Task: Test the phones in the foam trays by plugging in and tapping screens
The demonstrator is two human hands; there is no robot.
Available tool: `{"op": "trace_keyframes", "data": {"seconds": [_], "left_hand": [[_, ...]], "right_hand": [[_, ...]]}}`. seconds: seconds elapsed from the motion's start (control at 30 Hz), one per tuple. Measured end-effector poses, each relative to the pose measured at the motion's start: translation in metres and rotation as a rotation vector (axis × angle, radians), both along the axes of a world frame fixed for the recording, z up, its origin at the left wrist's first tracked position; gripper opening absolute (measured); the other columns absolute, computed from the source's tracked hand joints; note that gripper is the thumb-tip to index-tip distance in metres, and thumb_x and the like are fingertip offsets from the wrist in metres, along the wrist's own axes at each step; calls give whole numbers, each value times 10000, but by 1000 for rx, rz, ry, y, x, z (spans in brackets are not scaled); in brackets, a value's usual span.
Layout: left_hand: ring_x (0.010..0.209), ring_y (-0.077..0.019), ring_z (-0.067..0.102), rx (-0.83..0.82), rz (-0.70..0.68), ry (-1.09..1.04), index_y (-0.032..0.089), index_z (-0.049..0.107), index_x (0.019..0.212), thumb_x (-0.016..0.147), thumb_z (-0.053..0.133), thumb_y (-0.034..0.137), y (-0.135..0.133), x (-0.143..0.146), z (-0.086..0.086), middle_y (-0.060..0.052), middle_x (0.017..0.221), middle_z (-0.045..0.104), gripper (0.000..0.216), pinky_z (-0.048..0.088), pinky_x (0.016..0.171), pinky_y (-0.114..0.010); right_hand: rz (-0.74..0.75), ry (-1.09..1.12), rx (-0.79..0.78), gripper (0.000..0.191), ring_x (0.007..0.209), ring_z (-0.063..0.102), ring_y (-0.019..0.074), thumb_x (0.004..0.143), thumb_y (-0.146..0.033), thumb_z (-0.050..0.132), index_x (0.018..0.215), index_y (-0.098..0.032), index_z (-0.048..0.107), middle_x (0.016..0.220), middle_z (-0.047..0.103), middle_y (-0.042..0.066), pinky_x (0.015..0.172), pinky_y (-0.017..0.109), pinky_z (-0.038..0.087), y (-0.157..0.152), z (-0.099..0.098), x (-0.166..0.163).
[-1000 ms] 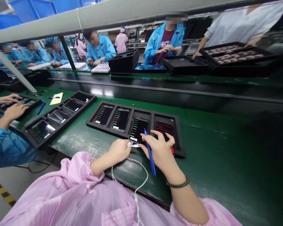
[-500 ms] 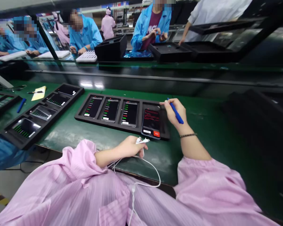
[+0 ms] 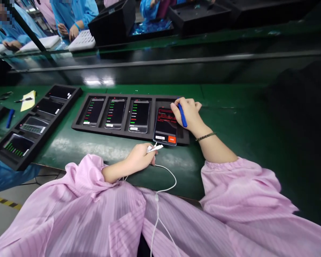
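Note:
A black tray (image 3: 77, 125) on the green bench holds several lit phones. The rightmost phone (image 3: 165, 126) shows a red screen and sticks out over the tray's near edge. My left hand (image 3: 140, 156) pinches the white cable plug (image 3: 155, 147) right at that phone's bottom end. My right hand (image 3: 188, 112) rests on the phone's top right corner, fingers curled round a blue pen (image 3: 182, 115).
A second black tray (image 3: 29, 147) of phones lies to the left, with a yellow note (image 3: 28, 101) and a blue pen (image 3: 9, 118) beyond it. Past the bench runs a dark conveyor (image 3: 160, 67); several people in blue coats work on its far side.
My right hand came down from the tray's far edge onto the red-screen phone. My left hand brought the plug up to that phone's bottom end. The camera tilted down.

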State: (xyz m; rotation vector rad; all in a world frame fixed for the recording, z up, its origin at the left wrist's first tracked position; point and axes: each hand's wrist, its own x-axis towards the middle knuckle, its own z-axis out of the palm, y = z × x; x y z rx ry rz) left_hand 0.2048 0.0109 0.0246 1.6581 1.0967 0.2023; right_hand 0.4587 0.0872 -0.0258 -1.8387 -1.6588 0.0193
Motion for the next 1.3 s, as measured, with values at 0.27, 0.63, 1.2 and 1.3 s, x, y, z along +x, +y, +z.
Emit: {"op": "trace_keyframes", "data": {"seconds": [0.27,0.63,1.2,1.3], "left_hand": [[464,-92,464,-303,97,-149,159,595,782,923,564,289,7,9,-4,58,511,553,194,354,561,-227],[513,-88,338,133,52,-3,191,413,518,850,609,334,5,8,3,55,482,391,412,240,514,-244],[538,-93,388,-238,375,-192,168,483,615,971,468,151,-2,36,-27,57,550,443,356,311,601,-234],[447,-76,281,-308,397,-188,172,466,613,1002,421,159,-1,37,-11,75,479,389,392,236,528,-239]], "right_hand": [[146,-28,23,275,912,624,243,1008,-417,307,900,-237,485,900,676,73,1109,514,310,-3,7,-5],[260,-108,228,356,695,640,197,1054,-443,285,844,-237,485,735,639,18,1056,476,435,-3,11,-5],[367,-35,293,343,702,640,214,1051,-470,296,819,-263,442,733,600,38,611,324,524,-6,11,-3],[365,-14,286,339,681,642,219,1042,-483,299,817,-268,432,717,602,33,618,335,536,-6,11,-2]]}}
